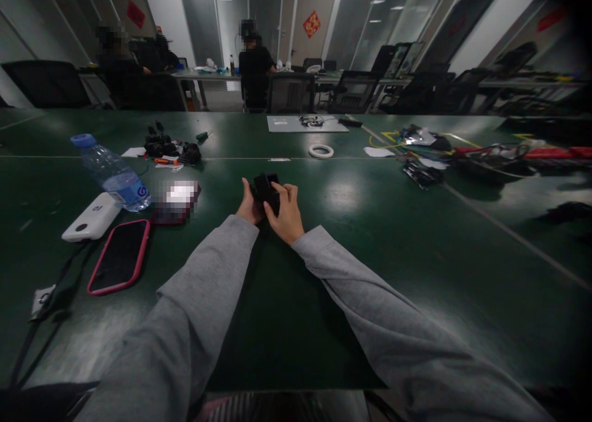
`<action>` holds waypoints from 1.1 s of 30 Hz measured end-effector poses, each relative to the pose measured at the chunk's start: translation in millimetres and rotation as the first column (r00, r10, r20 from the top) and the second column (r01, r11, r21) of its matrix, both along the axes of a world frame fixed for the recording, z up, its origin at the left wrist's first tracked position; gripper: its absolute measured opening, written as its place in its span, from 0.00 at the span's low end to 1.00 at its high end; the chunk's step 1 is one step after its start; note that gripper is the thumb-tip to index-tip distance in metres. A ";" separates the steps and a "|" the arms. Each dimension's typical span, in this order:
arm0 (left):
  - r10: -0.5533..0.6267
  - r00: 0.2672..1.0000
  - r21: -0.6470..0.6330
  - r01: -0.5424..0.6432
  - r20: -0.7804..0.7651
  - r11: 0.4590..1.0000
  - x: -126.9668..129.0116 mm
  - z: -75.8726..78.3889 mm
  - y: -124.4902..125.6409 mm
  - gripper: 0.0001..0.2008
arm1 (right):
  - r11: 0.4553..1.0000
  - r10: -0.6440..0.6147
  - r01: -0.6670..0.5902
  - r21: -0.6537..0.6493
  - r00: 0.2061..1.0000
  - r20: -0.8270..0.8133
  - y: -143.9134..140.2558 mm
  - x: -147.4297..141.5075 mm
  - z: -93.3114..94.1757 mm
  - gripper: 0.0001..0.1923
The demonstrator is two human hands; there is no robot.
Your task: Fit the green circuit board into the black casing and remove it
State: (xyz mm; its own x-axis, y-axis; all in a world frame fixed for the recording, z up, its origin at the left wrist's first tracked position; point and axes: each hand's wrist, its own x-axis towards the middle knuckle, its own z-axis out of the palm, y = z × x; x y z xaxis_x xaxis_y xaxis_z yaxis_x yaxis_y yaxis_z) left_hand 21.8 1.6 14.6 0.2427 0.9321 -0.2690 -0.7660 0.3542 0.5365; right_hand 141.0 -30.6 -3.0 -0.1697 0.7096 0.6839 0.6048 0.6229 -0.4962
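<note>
A small black box-shaped object (263, 186) is between my two hands above the green table (296, 323); its exact kind is unclear. My left hand (248, 207) supports it from the left and below, thumb pointing up along its side. Some of the left fingers are hidden behind the object. From the right, my right hand (287, 215) grips the same object, with thumb and bent fingers against its near and upper faces. Both forearms are in grey sleeves.
On the left are a tilted water bottle (113, 172), a white power bank (92, 217) with cable and a red-edged phone (121, 255). Black parts (166, 147), a tape roll (320, 151) and tangled wires (420, 138) lie farther off. People sit beyond the table.
</note>
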 end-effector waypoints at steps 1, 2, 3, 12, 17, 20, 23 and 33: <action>0.004 1.000 0.003 -0.004 -0.019 1.000 -0.7 -0.5 0.6 0.36 | 1.000 -0.007 0.008 0.019 1.000 -0.024 -0.3 0.3 1.2 0.27; 0.008 0.999 0.010 -0.008 -0.045 1.000 -1.3 -1.3 1.4 0.36 | 0.999 -0.011 0.013 0.038 0.999 -0.051 -0.5 0.9 2.6 0.27; 0.014 0.997 0.013 -0.013 -0.069 1.000 -1.9 -2.4 2.4 0.37 | 0.998 -0.016 0.021 0.057 0.997 -0.082 -0.2 1.9 4.1 0.26; 0.097 0.995 0.040 -0.097 0.013 0.994 -5.6 -11.0 9.6 0.36 | 0.985 -0.119 0.065 -0.162 0.929 -0.350 32.8 21.9 -15.1 0.30; 0.048 0.999 -0.027 -0.048 -0.009 0.998 -7.5 -8.1 7.6 0.39 | 0.964 -0.038 -0.057 -0.260 0.937 -0.348 44.7 26.5 -25.7 0.31; 0.059 0.998 -0.020 -0.059 0.007 0.998 -7.5 -4.7 5.3 0.38 | 0.975 0.036 -0.098 -0.198 0.955 -0.294 41.1 26.3 -21.0 0.30; 0.073 0.997 -0.028 -0.072 0.021 0.997 -8.1 -3.9 4.9 0.38 | 0.964 0.047 -0.112 -0.242 0.965 -0.259 40.2 26.0 -20.6 0.32; 0.034 0.997 0.064 -0.039 0.072 0.997 -13.2 -12.4 9.7 0.34 | 0.949 -0.186 0.076 -0.306 0.919 -0.348 73.7 50.2 -43.6 0.24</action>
